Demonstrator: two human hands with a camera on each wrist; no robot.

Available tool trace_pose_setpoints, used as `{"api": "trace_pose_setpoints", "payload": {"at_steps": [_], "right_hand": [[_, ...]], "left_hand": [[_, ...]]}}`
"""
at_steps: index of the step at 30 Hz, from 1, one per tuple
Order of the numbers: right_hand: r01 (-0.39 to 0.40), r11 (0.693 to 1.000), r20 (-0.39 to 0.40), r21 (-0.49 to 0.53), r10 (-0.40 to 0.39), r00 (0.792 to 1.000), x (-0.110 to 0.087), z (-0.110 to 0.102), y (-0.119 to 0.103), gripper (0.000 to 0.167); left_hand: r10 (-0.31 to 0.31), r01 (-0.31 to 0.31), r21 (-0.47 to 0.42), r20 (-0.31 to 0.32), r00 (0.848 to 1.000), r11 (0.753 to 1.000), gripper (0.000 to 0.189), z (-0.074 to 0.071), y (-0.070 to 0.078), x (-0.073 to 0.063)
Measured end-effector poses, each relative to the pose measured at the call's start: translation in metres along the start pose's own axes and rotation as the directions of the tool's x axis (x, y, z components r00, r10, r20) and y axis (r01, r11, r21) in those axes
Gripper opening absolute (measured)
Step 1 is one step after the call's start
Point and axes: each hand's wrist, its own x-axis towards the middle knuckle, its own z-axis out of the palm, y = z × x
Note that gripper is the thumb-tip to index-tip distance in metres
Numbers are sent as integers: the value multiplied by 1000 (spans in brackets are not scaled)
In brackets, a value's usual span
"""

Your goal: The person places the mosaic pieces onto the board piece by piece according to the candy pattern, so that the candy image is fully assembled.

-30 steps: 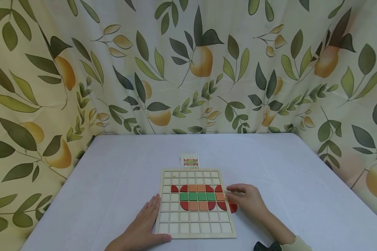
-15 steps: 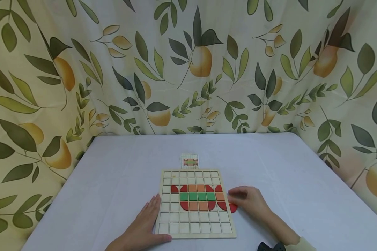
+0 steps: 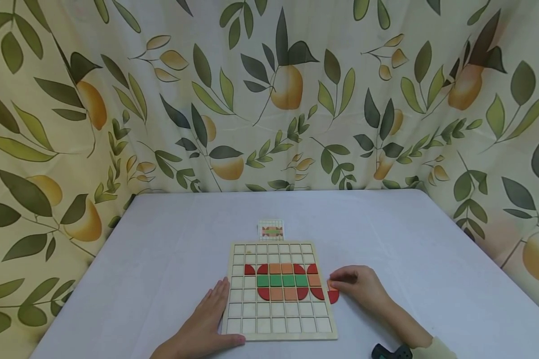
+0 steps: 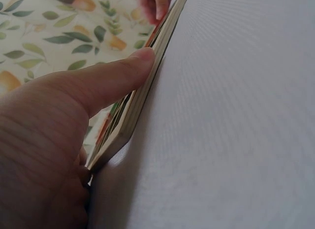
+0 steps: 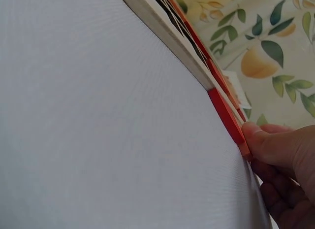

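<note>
A wooden grid board (image 3: 256, 326) lies on the white table with red, orange and green tiles set in its cells. My left hand (image 3: 199, 321) rests along the board's left side with straight fingers, its thumb (image 4: 123, 74) on the near edge. Just off the board's right edge, my right hand (image 3: 361, 286) pinches an orange square tile (image 3: 332, 285) between thumb and fingertips. That tile is partly hidden by the fingers; in the right wrist view the orange tile (image 5: 245, 151) adjoins a red tile (image 5: 226, 115). This red rounded tile (image 3: 334, 297) lies against the board's edge.
A small pattern card (image 3: 271, 230) with a similar coloured design lies beyond the board's far edge. A black device (image 3: 392, 351) sits at the right wrist. Behind the table hangs a curtain (image 3: 269, 99) printed with fruit and leaves.
My right hand has moved slightly right, away from the board's edge, and the orange tile at its fingertips shows now. My left hand and the board have stayed in place.
</note>
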Motion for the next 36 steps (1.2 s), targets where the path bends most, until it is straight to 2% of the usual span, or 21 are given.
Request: {"api": "trace_pose_setpoints", "payload": {"at_steps": [7,13,16,20,24,29,36], "right_hand": [[39,999,2,0,-39,999,0,-4,5,14],[15,1000,-14,-6,-16,1000,1,-6,10,13],[-2,1000,5,10,2,1000,1,-7,10,14],[-9,1000,44,25,8,999,0,-13,11,24],[47,999,116,23,-49,992,0,-22,16,33],[145,989,199,9,-144,969,-1,-29,21,35],[225,974,206,-21,-216,954,-2,-28,19,30]], "left_hand": [[5,-5,3,-5,1000,1000,120,1,0,0],[-1,1,-2,0,1000,1000,122,3,-2,2],[-4,4,-3,3,1000,1000,122,3,-3,2],[0,0,-10,2,1000,1000,122,2,-2,2],[3,-3,-7,0,1000,1000,121,1,-1,1],[13,-13,-6,-2,1000,1000,121,0,-1,0],[28,-28,-10,-7,1000,1000,119,1,-2,-1]]}}
